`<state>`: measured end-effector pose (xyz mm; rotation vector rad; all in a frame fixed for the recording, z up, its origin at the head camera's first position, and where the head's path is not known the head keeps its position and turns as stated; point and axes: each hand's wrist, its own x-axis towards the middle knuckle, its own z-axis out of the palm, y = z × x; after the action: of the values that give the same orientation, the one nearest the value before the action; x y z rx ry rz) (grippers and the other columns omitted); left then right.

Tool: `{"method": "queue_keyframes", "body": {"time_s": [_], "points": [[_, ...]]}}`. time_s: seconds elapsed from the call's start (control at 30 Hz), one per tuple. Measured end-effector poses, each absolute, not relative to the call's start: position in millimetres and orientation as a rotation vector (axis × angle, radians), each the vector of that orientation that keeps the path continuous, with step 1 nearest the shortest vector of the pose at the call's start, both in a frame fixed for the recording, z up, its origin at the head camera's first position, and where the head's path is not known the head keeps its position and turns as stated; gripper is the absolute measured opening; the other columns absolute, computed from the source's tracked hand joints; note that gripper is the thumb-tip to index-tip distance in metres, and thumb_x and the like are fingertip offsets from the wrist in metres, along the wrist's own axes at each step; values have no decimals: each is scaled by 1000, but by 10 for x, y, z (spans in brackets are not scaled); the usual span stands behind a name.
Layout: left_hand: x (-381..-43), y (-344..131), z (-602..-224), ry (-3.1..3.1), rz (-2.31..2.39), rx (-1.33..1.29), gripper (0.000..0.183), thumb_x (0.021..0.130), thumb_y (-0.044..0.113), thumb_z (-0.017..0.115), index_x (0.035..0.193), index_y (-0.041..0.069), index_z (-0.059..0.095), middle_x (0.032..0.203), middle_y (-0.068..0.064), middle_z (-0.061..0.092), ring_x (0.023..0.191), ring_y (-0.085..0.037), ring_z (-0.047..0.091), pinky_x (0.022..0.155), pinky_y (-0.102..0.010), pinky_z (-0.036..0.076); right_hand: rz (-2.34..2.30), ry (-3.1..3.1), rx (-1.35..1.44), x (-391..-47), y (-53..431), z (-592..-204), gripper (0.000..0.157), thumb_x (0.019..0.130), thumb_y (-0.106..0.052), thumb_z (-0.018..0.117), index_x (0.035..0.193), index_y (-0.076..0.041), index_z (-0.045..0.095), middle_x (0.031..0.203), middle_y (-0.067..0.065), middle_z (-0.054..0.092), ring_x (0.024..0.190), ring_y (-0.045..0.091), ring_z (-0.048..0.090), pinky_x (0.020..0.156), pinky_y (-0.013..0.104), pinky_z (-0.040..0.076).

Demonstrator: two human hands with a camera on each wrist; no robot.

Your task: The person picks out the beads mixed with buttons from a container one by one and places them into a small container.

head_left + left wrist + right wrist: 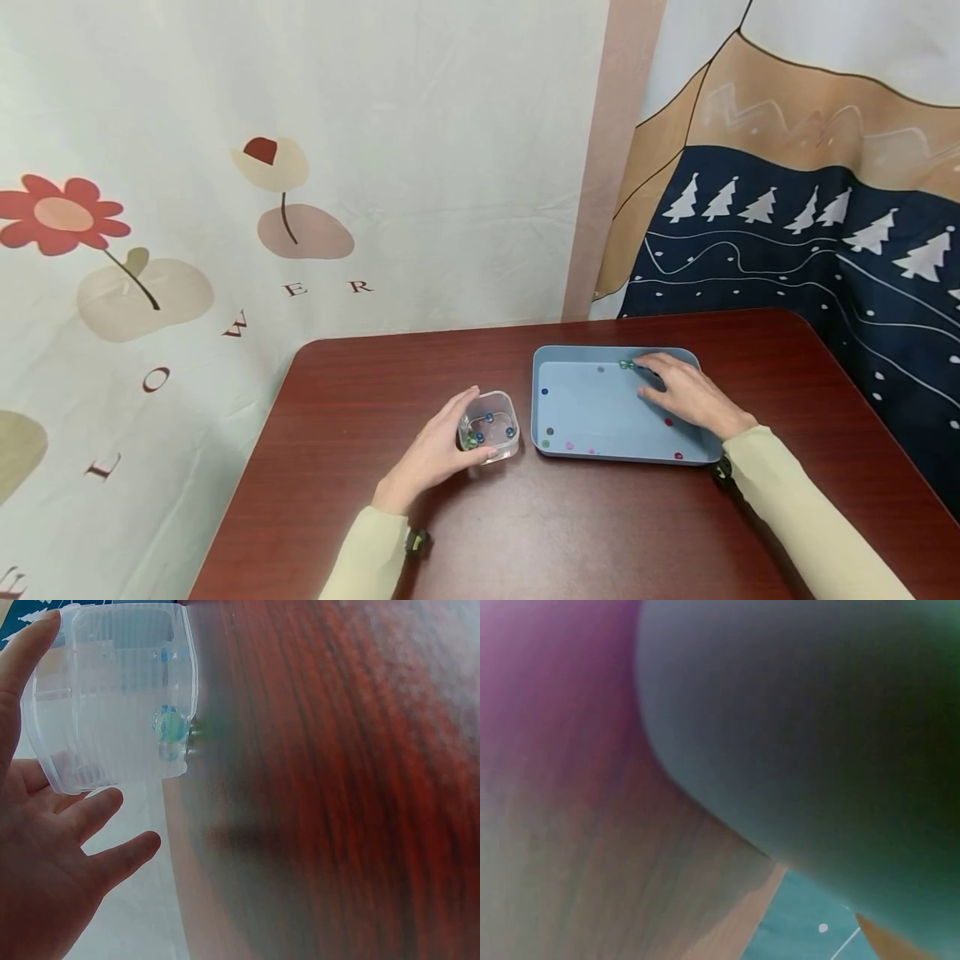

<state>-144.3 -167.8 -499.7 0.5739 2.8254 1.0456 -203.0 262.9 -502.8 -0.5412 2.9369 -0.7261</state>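
Observation:
My left hand (pixel 431 454) holds a small clear plastic box (pixel 497 454) between thumb and fingers, on the table left of a tray. Several blue beads (pixel 489 417) and some green ones (pixel 471 439) lie inside it. In the left wrist view the box (pixel 112 697) shows from the side. Over the back right of the blue tray (pixel 600 408) reaches my right hand (pixel 686 393), thumb apart from the fingers. Its fingertips are right by green beads (pixel 627 364) along the tray's back wall; whether they touch is too small to tell.
Loose in the tray are a blue bead (pixel 544 391), a green bead (pixel 545 443), pink beads (pixel 569 446) and red beads (pixel 668 422). The dark red wooden table (pixel 540 525) meets patterned curtains (pixel 450 167) behind. A blurred tray side (pixel 780 735) fills much of the right wrist view.

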Motion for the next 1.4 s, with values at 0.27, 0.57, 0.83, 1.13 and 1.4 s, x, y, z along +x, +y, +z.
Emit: {"method": "queue_keyframes", "body": {"time_s": [0.27,0.57,0.83,1.13,1.4], "points": [[-1436,-1673,-4985,2829,1038,583,97,82,46,87,159,10,40,162,-8,42,140,-29,48,113,-52,42,-695,2954,-557,-2052,2602,-5079,54,98,-18,71,146,1,55,144,26,52,129,43,52,106,65,43],[-1443,-1665,-4989,2835,1024,589,97,82,46,87,159,10,40,162,-8,42,140,-29,48,113,-52,42,-636,2987,-614,-2034,2594,-5094,47,98,-15,70,142,2,60,142,25,56,131,44,51,109,65,40],[-1435,-1674,-4998,2830,1044,578,98,82,47,86,160,10,39,162,-8,41,140,-30,48,112,-53,42,-631,2982,-636,-1966,2597,-5073,45,97,-13,72,139,-1,63,142,24,57,131,45,51,106,66,42],[-1425,-1679,-4995,2827,1047,565,99,82,47,86,160,11,39,162,-9,41,138,-30,50,111,-54,43,-628,2986,-666,-1923,2606,-5076,44,95,-11,74,137,-2,65,140,24,59,129,45,53,106,67,42],[-1426,-1682,-4994,2831,1041,572,98,82,46,87,160,11,39,161,-9,42,138,-31,50,112,-54,42,-627,2989,-657,-1908,2602,-5089,43,94,-11,75,135,-3,67,138,24,61,127,45,54,105,67,43]]}}
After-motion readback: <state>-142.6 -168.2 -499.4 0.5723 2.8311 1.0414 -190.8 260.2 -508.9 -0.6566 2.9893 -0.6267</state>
